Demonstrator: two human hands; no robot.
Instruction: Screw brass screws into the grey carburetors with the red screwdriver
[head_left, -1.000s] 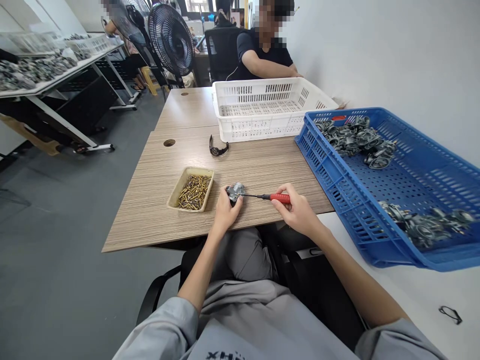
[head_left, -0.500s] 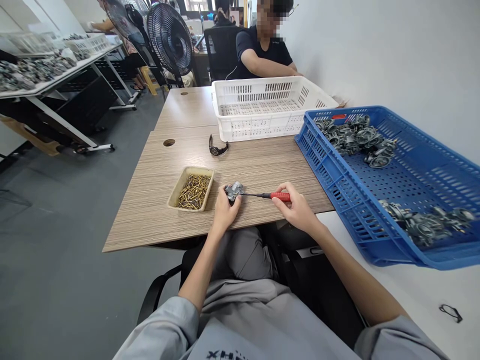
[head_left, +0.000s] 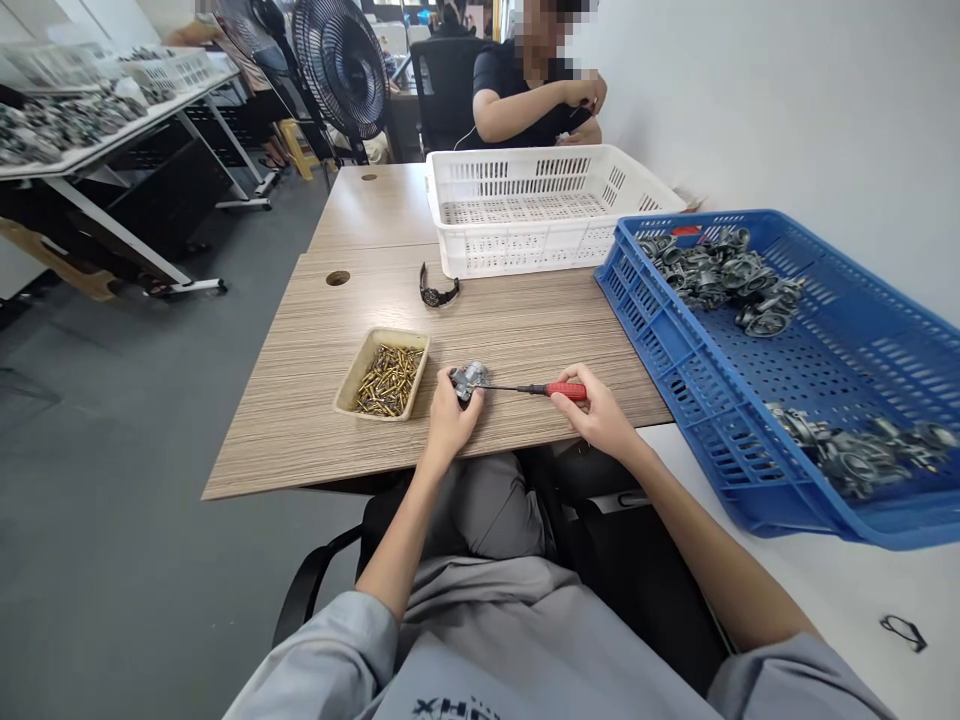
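Observation:
My left hand is closed around a small grey metal carburetor with a black part, just above the table near its front edge. In my right hand is a screwdriver with a red handle, held by the fingers and thumb. Its dark shaft lies level and points left, the tip meeting the carburetor's side; the exact contact spot is too small to make out. Left of my left hand stands a cream tray filled with small brass-coloured screw-like parts.
A blue crate holding several grey carburetors stands on the right. Behind the table's middle is a white crate. A black wristwatch lies on the wooden table. Across from me sits a person beside a fan.
The screwdriver handle and my right hand have shifted slightly right, while the tip stays at the carburetor. The person opposite has raised a hand. My view has moved slightly.

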